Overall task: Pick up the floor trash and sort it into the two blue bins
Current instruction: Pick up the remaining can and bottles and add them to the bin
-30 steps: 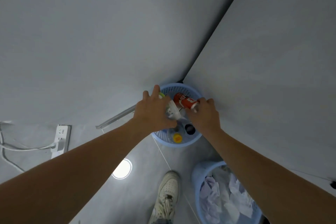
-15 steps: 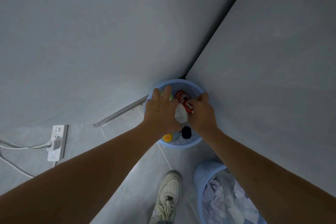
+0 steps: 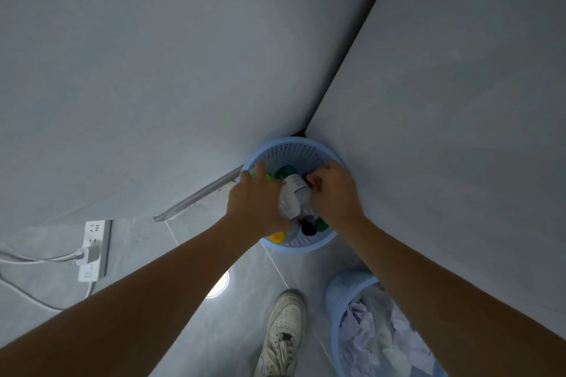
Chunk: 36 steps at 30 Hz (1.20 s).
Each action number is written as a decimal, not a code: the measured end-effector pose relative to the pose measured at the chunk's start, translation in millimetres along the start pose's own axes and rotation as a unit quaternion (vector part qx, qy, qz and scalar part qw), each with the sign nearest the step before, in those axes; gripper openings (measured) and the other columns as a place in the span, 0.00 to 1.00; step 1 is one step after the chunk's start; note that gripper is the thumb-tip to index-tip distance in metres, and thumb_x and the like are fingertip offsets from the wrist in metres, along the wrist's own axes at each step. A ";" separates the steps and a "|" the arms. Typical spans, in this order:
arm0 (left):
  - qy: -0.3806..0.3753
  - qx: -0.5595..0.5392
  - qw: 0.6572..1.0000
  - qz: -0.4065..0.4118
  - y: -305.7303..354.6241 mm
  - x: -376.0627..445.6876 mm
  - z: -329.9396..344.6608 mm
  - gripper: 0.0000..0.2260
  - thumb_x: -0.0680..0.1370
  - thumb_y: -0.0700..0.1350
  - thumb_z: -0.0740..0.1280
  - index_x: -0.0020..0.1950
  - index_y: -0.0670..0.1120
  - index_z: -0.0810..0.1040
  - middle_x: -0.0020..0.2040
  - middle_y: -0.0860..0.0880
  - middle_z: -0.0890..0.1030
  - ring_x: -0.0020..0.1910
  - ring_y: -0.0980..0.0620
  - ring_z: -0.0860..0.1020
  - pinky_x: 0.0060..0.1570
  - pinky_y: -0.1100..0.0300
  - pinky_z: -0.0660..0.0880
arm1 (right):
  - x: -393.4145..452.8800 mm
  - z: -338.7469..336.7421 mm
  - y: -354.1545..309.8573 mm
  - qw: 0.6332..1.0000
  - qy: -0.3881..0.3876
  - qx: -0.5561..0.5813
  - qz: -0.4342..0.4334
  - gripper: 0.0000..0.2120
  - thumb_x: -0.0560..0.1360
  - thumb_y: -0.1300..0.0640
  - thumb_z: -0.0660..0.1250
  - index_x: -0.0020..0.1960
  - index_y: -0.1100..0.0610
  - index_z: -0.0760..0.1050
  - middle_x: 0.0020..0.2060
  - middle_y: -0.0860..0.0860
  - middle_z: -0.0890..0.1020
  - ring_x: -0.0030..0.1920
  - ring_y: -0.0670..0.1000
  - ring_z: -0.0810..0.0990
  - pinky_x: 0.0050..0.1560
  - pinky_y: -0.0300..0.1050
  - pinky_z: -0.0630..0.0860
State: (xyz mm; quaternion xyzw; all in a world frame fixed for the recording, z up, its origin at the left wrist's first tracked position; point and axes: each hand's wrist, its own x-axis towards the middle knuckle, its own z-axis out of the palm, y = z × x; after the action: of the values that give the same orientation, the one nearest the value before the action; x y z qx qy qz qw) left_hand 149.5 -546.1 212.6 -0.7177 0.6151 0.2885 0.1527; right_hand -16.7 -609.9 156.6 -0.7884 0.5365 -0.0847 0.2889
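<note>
A round blue mesh bin [image 3: 294,141] stands in the wall corner, holding bottles and coloured caps. Both my hands reach into it. My left hand [image 3: 257,205] grips a clear crushed plastic bottle [image 3: 290,200] with a white label, tilted over the bin's middle. My right hand [image 3: 334,193] is curled around a red can [image 3: 309,179], of which only a sliver shows at my fingertips. A second blue bin [image 3: 336,300] at the lower right holds crumpled white paper [image 3: 372,343].
Grey walls meet right behind the corner bin. A white power strip [image 3: 94,249] with plugs and cables lies on the floor at left. A metal strip [image 3: 196,197] runs along the wall base. My white shoe [image 3: 283,332] stands between the bins.
Both hands have sunk lower into the corner bin. The red can, plainly seen before, is now almost hidden under my right hand, and the clear bottle has tipped further in.
</note>
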 end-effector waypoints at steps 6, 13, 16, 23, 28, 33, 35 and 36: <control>-0.053 0.005 0.998 0.016 25.2 25.4 6.6 0.36 0.63 0.69 0.73 0.66 0.52 0.76 0.66 0.43 0.68 0.57 0.44 0.76 0.43 0.54 0.73 | 10.1 1.7 -4.5 0.992 0.017 0.114 0.060 0.13 0.73 0.71 0.64 0.52 0.61 0.83 0.48 0.55 0.83 0.47 0.52 0.81 0.50 0.47 0.80; -0.010 -0.032 0.999 -0.012 36.9 31.9 4.1 0.35 0.62 0.70 0.73 0.64 0.55 0.75 0.75 0.41 0.57 0.60 0.41 0.76 0.46 0.52 0.76 | -1.2 -13.9 -4.7 0.983 0.046 0.170 0.043 0.15 0.71 0.73 0.63 0.52 0.60 0.81 0.46 0.52 0.81 0.47 0.51 0.81 0.49 0.41 0.79; 0.009 -0.107 0.994 -0.034 24.9 24.6 -2.3 0.36 0.66 0.69 0.73 0.69 0.55 0.71 0.75 0.42 0.58 0.61 0.41 0.76 0.50 0.52 0.76 | -5.4 -17.5 -3.3 0.980 0.061 0.182 0.059 0.15 0.72 0.74 0.64 0.52 0.59 0.81 0.46 0.53 0.81 0.46 0.50 0.81 0.49 0.40 0.78; 0.085 -0.178 0.979 -0.056 16.2 28.2 -9.7 0.38 0.71 0.69 0.70 0.72 0.47 0.65 0.63 0.45 0.73 0.59 0.42 0.77 0.45 0.53 0.71 | -16.8 -20.6 -13.5 0.980 0.058 0.183 0.060 0.14 0.73 0.73 0.62 0.50 0.59 0.79 0.43 0.48 0.79 0.46 0.49 0.79 0.49 0.44 0.79; 0.129 -0.172 0.976 -0.024 21.9 27.7 -12.2 0.33 0.74 0.65 0.70 0.68 0.45 0.68 0.59 0.44 0.71 0.53 0.45 0.77 0.41 0.56 0.70 | -22.9 -22.4 -15.1 0.985 0.053 0.152 0.069 0.13 0.72 0.70 0.64 0.51 0.56 0.78 0.45 0.46 0.78 0.45 0.48 0.79 0.47 0.44 0.79; 0.152 -0.140 0.978 -0.020 5.8 -7.0 -14.8 0.25 0.77 0.61 0.66 0.67 0.48 0.68 0.56 0.46 0.72 0.52 0.45 0.76 0.40 0.53 0.73 | -35.5 -29.3 -19.2 0.991 0.045 0.102 0.072 0.12 0.73 0.68 0.66 0.50 0.54 0.77 0.45 0.47 0.77 0.45 0.50 0.78 0.46 0.49 0.79; 0.160 -0.150 0.976 -0.015 -7.4 -33.8 -17.7 0.21 0.78 0.59 0.64 0.66 0.48 0.69 0.54 0.48 0.73 0.52 0.46 0.76 0.39 0.54 0.71 | -43.6 -34.1 -27.5 0.994 0.035 0.087 0.061 0.12 0.73 0.68 0.65 0.50 0.54 0.77 0.46 0.48 0.77 0.45 0.50 0.78 0.45 0.50 0.79; 0.168 -0.156 0.973 -0.010 -16.1 -49.5 -18.8 0.19 0.79 0.59 0.63 0.65 0.49 0.70 0.53 0.49 0.73 0.51 0.47 0.76 0.39 0.55 0.70 | -49.0 -37.3 -34.5 0.995 0.030 0.080 0.056 0.12 0.73 0.68 0.65 0.51 0.53 0.77 0.46 0.48 0.77 0.45 0.50 0.78 0.45 0.49 0.79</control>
State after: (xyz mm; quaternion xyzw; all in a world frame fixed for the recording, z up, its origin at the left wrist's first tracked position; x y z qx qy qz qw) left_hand 165.5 -514.3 255.0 -0.7772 0.5718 0.2549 -0.0633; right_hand -25.8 -570.8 214.7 -0.7287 0.5796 -0.1347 0.3390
